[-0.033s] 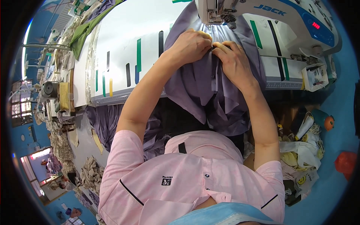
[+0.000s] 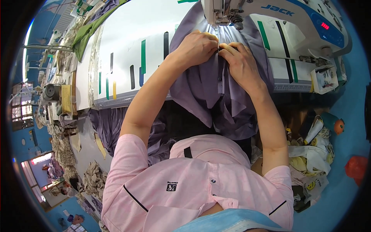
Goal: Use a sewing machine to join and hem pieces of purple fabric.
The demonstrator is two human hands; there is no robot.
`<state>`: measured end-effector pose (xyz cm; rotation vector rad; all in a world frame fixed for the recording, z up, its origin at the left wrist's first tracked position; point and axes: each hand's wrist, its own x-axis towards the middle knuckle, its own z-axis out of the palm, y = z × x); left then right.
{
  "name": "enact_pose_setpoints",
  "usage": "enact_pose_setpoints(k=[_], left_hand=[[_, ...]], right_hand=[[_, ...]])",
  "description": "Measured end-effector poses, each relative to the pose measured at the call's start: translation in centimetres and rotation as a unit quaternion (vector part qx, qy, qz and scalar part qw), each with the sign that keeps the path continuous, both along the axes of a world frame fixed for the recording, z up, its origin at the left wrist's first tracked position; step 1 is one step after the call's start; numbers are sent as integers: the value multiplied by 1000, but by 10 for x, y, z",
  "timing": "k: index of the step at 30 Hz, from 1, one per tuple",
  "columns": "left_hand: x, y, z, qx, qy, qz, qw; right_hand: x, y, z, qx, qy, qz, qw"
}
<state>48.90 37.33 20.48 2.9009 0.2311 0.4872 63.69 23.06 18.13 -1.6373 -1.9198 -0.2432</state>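
A grey-purple garment lies on the white sewing table and hangs over its front edge toward my lap. Both hands pinch it together just in front of the needle of the white and blue sewing machine. My left hand grips a fold of the cloth from the left. My right hand holds the same fold from the right, and the fingertips of the two hands touch. The needle area is partly hidden behind my fingers.
Green, black, yellow and blue tape strips mark the tabletop. More purple cloth hangs below the table at the left. A pile of scraps and bags sits at the right. A small white box stands by the machine.
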Motion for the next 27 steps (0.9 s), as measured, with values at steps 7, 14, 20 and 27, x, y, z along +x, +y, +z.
enact_pose_setpoints(k=[7,14,20,27], left_hand=[[-12,-9,21,-155,-15,119,981],[1,-30,42,-177,24,172,969],[-42,-41,26,-165,-3,242,956],[-79,-41,30,-283,-94,318,900]], right_hand=[[-9,-8,4,-27,2,-2,1000],[-102,25,5,-191,-75,37,978],[-140,-12,-5,-185,36,192,963],[-78,-37,22,23,79,136,987]])
